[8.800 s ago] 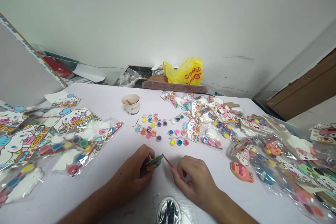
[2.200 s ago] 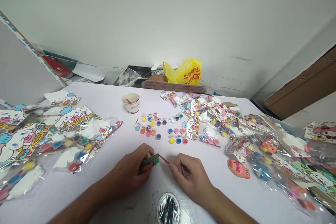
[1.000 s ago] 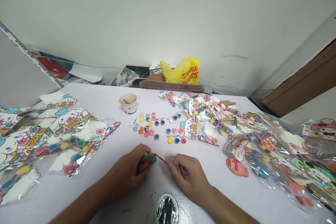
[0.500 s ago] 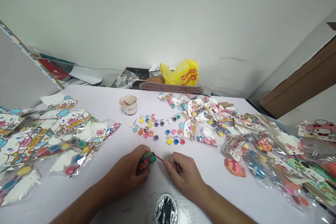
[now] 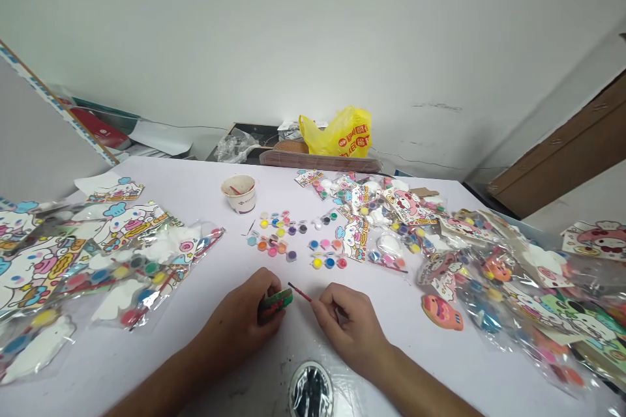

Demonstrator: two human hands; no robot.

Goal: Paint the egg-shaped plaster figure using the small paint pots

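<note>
Near the front middle of the table, my left hand (image 5: 249, 313) is closed round a small painted figure (image 5: 280, 300) in green and red; the fingers cover much of it, and it is turned edge-on. My right hand (image 5: 345, 322) pinches a thin red paintbrush (image 5: 304, 294) whose dark tip points left, a short gap from the figure. Beyond both hands lie strips of small paint pots (image 5: 328, 262) in several colours. A paper cup (image 5: 239, 194) with a red brush in it stands behind them.
Clear packets of white figures and paints lie at left (image 5: 127, 280) and right (image 5: 391, 247). A painted orange-pink figure (image 5: 443, 311) rests right of my hands. A round black item (image 5: 311, 391) sits at the front. A yellow bag (image 5: 340, 133) stands behind the table.
The brush tip has come away from the figure and moved slightly right. My left hand has turned the figure, so its narrow edge now shows.
</note>
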